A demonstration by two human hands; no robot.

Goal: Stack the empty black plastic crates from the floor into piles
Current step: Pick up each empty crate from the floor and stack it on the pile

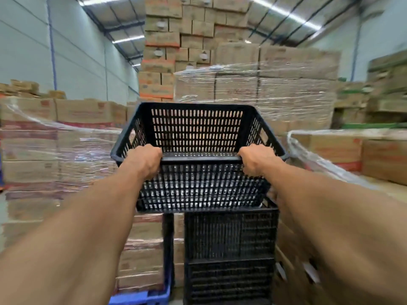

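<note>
The person stands in a warehouse aisle with both bare forearms extended forward. A black slotted crate is held off the floor between the two hands, open side up. The crate is empty: its far wall and slotted bottom show with nothing lying on them.

Left hand: grip closed on the near rim of the crate at its left corner, fingers curled over the rim edge, knuckles up. Right hand: grip closed on the same rim at its right corner, in the same manner. Both thumbs are hidden.

Below the crate stands a pile of black crates of the same pattern. The crate is offset to the left of the pile, so its left part overhangs. The base of the crate is level with the top rim of the pile; whether the two touch cannot be told.

Left of the aisle are film-wrapped boxes. A blue pallet shows at their foot, just beside the pile. Behind the crate is a second wrapped block, and behind that a tall stack of cartons reaches toward the roof. On the right, more cartons lie near the right forearm, with loose film over their top. The edges of the view are blurred.
</note>
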